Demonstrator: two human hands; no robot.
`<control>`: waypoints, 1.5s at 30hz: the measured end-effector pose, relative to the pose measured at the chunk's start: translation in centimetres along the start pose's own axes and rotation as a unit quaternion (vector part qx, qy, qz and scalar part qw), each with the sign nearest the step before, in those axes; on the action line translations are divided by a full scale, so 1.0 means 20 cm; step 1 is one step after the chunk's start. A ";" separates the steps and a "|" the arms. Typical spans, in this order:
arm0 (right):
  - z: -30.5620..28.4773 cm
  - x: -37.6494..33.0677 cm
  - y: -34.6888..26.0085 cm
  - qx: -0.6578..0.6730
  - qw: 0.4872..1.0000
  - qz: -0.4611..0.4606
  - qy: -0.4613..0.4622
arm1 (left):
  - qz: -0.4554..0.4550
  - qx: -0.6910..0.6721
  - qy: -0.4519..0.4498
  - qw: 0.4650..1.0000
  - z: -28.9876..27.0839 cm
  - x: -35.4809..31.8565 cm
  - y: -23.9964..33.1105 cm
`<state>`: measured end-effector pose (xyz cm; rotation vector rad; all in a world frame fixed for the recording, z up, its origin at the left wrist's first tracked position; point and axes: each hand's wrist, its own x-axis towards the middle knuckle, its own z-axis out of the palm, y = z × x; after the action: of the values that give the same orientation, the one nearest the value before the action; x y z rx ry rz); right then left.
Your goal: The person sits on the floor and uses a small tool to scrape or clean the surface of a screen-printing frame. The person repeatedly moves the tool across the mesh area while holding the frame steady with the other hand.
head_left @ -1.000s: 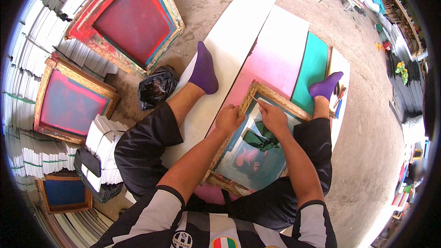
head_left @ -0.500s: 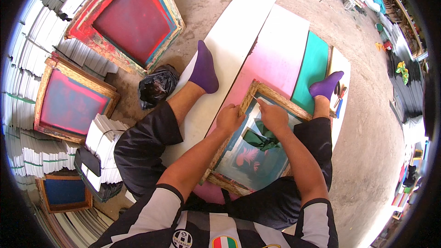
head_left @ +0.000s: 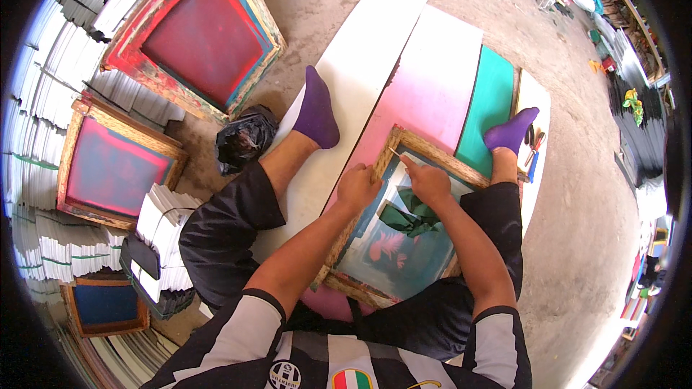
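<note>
Wooden screen frame (head_left: 404,223) lies across the lap, over the pink board (head_left: 425,94); left hand (head_left: 358,187) grips its left rail, right hand (head_left: 427,181) pinches a thin stick (head_left: 396,152) at the top corner.

the person wears a black-and-white striped shirt (head_left: 317,364) with short sleeves edged in black, a round crest and a small shield badge on the chest, black shorts (head_left: 220,234), and purple socks (head_left: 316,112).

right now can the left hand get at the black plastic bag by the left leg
Probably yes: the left hand rests on the wooden screen frame, and the black plastic bag lies beyond the left knee with only that leg between.
</note>
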<state>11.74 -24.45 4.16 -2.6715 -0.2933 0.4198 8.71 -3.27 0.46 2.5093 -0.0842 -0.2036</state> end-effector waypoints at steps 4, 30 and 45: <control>0.21 0.07 0.20 0.296 0.955 0.014 0.006 | 0.018 0.006 -0.003 1.000 0.01 0.01 0.01; -0.04 0.04 0.07 0.162 0.986 0.003 0.032 | 0.004 0.022 0.027 0.999 0.01 -0.08 0.00; -0.08 -0.10 -0.23 0.001 0.998 0.048 0.051 | -0.057 -0.037 -0.050 0.996 -0.05 -0.23 0.02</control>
<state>9.74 -21.51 8.02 -2.7012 -0.1339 0.3111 4.27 -2.54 2.15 2.4303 0.0248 -0.3730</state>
